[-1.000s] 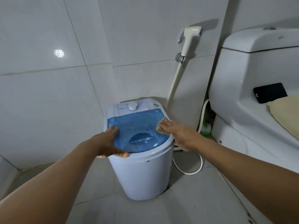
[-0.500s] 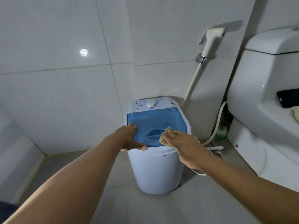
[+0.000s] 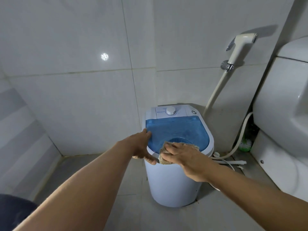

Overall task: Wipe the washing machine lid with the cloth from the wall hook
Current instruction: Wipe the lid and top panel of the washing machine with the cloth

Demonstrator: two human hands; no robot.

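A small white washing machine (image 3: pixel 171 185) stands on the floor in the room's corner, with a translucent blue lid (image 3: pixel 176 130) and a white dial at its back. My right hand (image 3: pixel 185 157) lies flat on a beige cloth (image 3: pixel 164 160) at the lid's front edge, pressing it down; part of the cloth hangs over the rim. My left hand (image 3: pixel 141 145) rests on the lid's left front rim, fingers spread along the edge, thumb on the machine's side.
A white toilet (image 3: pixel 283 114) stands close on the right. A bidet sprayer (image 3: pixel 240 45) hangs on the wall behind, its hose (image 3: pixel 215 95) running down. A grey drain hose (image 3: pixel 240 139) and white cables lie on the floor between machine and toilet. Tiled walls close the corner.
My right hand has slid the cloth from the lid's right side to its front edge. The view has swung left, and my left hand has kept its place on the left rim.
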